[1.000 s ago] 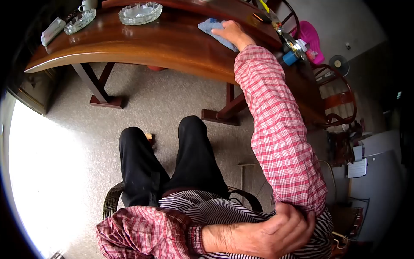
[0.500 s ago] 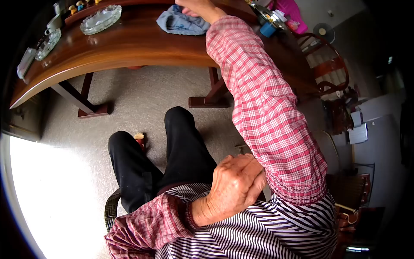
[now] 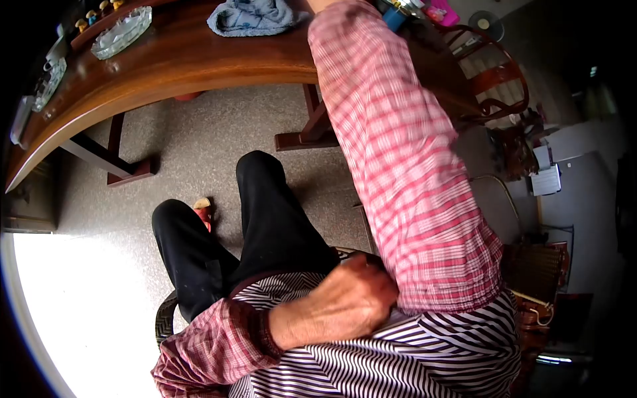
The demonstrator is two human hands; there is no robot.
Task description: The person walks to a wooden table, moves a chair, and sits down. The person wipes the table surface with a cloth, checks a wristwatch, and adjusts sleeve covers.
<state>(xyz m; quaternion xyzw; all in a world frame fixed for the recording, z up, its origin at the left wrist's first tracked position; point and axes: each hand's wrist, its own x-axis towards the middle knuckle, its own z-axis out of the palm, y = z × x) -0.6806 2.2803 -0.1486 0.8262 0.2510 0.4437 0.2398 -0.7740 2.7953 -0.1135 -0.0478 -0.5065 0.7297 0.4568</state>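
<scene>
One blue cloth (image 3: 252, 18) lies rumpled on the one table (image 3: 199, 63), just beside the right wrist. The right hand (image 3: 322, 4) is mostly cut off by the top edge, so its grip cannot be told. The left hand (image 3: 352, 298) is curled beside the right sleeve (image 3: 405, 166), its fingertips hidden; whether it has hold of the fabric cannot be told. To the cloth's left are two glass ashtrays (image 3: 123, 33), one white cup (image 3: 54, 53) and at least three figurines (image 3: 93, 17). To the right stand one chair (image 3: 499, 78) and one fan (image 3: 486, 25).
</scene>
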